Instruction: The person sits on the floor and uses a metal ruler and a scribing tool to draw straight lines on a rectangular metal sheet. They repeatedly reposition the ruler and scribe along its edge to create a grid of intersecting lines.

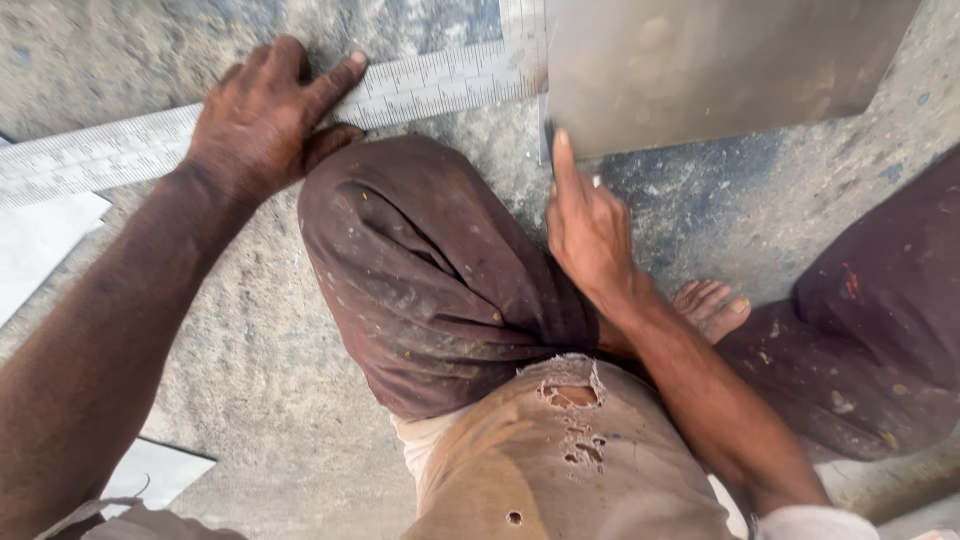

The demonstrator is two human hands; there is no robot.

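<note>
Our left hand (262,118) lies flat on the long steel ruler (420,88), fingers together, index stretched along the top edge, thumb tucked below, pressing it to the concrete floor (270,370). The ruler runs diagonally from the left edge up to the metal sheet (700,65) at top right, where its end touches or slips under the sheet's left edge; we can't tell which. Our right hand (588,232) has fingers curled, index finger straight up with its tip at the sheet's lower left corner. It may be pinching a small scriber, too hidden to confirm. Our knee in dirty brown trousers (440,280) sits between both hands. A bare foot (712,306) shows just right of the right wrist. Pale sheet offcuts (40,240) lie on the floor at far left.
</note>
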